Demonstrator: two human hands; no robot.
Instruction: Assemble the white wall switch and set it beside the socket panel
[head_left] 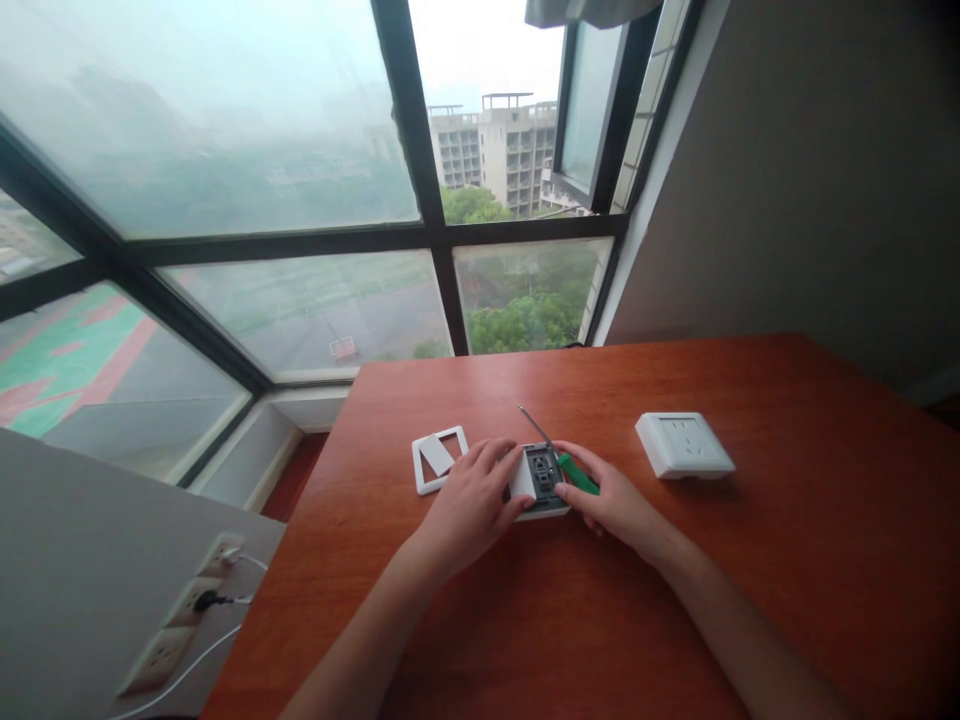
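holding green screwdriver (580, 474), touching box (542, 480) (dark inside)

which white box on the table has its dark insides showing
The switch box between the left hand and right hand; the socket box farther right has its white faceplate on.

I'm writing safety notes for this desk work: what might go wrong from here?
The screwdriver in the right hand has its tip exposed, so a slip could nick the left hand. The white plate lying askew within the frame's outline, close by the left hand, might get knocked aside.
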